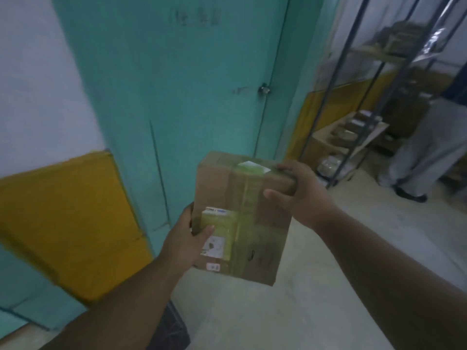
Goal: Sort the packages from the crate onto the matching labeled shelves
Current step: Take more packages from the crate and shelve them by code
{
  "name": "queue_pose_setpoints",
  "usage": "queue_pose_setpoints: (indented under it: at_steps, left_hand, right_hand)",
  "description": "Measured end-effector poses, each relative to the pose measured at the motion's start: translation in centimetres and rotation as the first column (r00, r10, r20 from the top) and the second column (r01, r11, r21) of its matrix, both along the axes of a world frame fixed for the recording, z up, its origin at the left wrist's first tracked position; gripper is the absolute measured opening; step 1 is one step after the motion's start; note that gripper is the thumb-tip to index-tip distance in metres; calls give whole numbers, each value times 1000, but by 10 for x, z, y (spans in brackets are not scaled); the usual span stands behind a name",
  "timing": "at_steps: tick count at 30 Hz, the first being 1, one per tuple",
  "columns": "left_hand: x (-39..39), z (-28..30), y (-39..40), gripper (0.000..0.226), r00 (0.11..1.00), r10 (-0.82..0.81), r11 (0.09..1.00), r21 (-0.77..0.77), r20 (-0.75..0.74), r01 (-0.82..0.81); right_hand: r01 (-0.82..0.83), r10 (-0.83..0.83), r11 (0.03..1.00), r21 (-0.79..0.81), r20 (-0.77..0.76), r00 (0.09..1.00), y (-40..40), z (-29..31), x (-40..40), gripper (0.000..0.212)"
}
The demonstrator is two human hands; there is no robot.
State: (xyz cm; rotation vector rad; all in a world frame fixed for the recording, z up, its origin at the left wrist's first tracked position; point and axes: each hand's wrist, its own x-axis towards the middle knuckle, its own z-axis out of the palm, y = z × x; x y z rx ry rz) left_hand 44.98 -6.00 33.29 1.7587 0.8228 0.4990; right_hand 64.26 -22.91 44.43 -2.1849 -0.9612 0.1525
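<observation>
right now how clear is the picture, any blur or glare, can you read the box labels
Head view: dim and soft all over. The cardboard box, gripped by the left hand and right hand, carries glossy tape with a sheen, and its labels are too blurred to read. The shelving rack on the right is smeared, and straight edges bow from the wide lens.

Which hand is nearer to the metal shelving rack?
Right. The right hand grips the cardboard package's upper right corner, on the side toward the shelving rack. The left hand holds its lower left edge, farther away.
</observation>
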Motion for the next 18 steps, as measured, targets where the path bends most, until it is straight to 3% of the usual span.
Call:
queue_pose_setpoints:
  at_steps: [5,9,15,18]
  left_hand:
    - [113,2,-43,36,999,-34,999,2,-31,34]
    - [198,-4,-51,30,985,-117,993,-28,-125,115]
    - [355,2,-51,39,938,-301,946,75,-172,317]
    - [430,14,-78,40,901,-402,900,111,-164,422]
  right_hand:
    - [123,-121,992,44,-41,992,-52,3,92,81]
    - [186,-175,979,87,-122,977,-70,-15,156,107]
    - [388,-390,921,-31,-63,919,-100,-28,263,89]
    - [497,-497,867,-25,-88,863,-135,-20,310,108]
